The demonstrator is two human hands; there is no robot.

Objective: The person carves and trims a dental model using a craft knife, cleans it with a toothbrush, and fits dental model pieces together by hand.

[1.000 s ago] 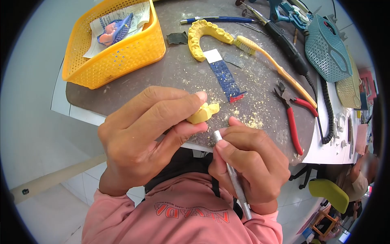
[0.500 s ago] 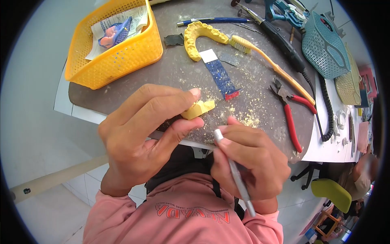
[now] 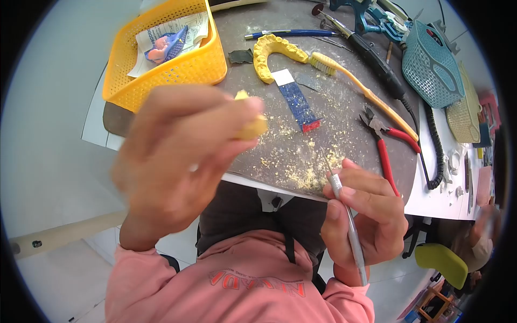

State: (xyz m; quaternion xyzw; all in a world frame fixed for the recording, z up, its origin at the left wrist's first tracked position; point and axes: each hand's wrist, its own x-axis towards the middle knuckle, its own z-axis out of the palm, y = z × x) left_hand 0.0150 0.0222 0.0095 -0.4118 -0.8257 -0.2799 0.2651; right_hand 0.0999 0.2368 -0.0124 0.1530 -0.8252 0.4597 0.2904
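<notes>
My left hand (image 3: 175,148), smeared by motion, pinches a small yellow plaster tooth-model piece (image 3: 254,126) between thumb and fingers. It hangs above the table's near edge, right of the yellow basket. Lower right, my right hand (image 3: 369,215) is closed round a slim silver craft knife (image 3: 353,239), its thin blade pointing up and away over the yellow shavings (image 3: 304,175). Blade and piece are well apart. Beyond them lies a horseshoe-shaped yellow dental cast (image 3: 263,58), with a blue strip (image 3: 298,102) ending in white and red close to it.
A yellow basket (image 3: 161,83) holds paper and a blue-and-pink piece. Rightward lie a toothbrush (image 3: 371,97), red-handled pliers (image 3: 385,153), a black rotary handpiece (image 3: 371,56) and a teal basket (image 3: 431,67). A blue pen (image 3: 293,32) lies behind. A person sits at far right.
My left hand has lifted up and left with the yellow piece, turning it. My right hand has drawn away to the right and down with the knife. The view has shifted slightly.
</notes>
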